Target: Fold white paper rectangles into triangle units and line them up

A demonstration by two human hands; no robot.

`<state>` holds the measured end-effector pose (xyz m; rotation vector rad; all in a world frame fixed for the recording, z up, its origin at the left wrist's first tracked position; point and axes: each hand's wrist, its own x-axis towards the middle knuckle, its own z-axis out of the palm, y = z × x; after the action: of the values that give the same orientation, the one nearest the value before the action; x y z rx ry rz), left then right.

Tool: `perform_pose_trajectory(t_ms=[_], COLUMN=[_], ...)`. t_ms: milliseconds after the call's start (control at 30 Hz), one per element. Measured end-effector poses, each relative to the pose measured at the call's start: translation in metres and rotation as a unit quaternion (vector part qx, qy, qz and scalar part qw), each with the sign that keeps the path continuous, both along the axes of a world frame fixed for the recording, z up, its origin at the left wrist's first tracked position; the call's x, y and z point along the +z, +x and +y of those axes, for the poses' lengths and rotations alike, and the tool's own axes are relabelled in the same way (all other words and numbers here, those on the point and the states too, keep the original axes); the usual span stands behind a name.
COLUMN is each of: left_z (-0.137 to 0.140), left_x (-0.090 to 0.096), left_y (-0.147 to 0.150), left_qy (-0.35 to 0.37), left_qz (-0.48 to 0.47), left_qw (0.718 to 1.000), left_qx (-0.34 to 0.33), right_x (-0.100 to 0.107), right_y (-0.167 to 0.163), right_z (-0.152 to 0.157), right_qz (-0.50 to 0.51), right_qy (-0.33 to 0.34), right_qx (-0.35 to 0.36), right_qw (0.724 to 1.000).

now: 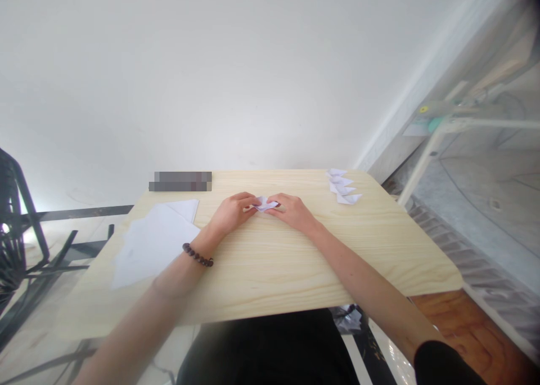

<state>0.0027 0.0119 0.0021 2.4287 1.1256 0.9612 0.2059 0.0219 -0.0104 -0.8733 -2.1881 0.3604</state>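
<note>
Between my two hands is a small folded white paper boat (265, 206), held just over the middle of the table. My left hand (234, 211), with a dark bead bracelet on its wrist, pinches the left end of the boat between thumb and fingers. On the other end, my right hand (294, 210) grips the paper in the same way. Several folded paper boats (346, 191) stand in a row at the back right. To the left, beside my left forearm, white paper sheets (154, 244) lie spread in a loose pile.
The light wooden table (261, 283) has rounded corners and meets a white wall at the back. A blurred-out grey strip (181, 182) lies at its back left. A dark chair (19, 222) stands to the left, and a white metal frame (426, 165) to the right.
</note>
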Motion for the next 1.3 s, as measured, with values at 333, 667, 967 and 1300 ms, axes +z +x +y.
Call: perform_pose_trajectory(t_ms=[333, 667, 967, 1300], left_z=[0.0009, -0.0003, -0.0018, -0.0044], left_x=[-0.0017, -0.0025, -0.0002, 0.0027], left_y=[0.0026, 0.0038, 0.0044, 0.0070], left_qy=[-0.001, -0.031, -0.013, -0.075], left_qz=[-0.046, -0.064, -0.037, -0.068], left_qw=[0.999, 0.997, 0.999, 0.992], left_qx=[0.013, 0.006, 0.032, 0.071], right_x=[-0.0027, -0.0008, -0.0002, 0.0050], right_y=[-0.0011, -0.0013, -0.0031, -0.0049], right_z=[0.0029, 0.0011, -0.0008, -0.0026], right_qz=[0.016, 0.027, 0.017, 0.058], right_qy=[0.014, 0.006, 0.016, -0.028], right_qx=[0.000, -0.003, -0.005, -0.018], right_qw=[1.000, 1.000, 1.000, 0.998])
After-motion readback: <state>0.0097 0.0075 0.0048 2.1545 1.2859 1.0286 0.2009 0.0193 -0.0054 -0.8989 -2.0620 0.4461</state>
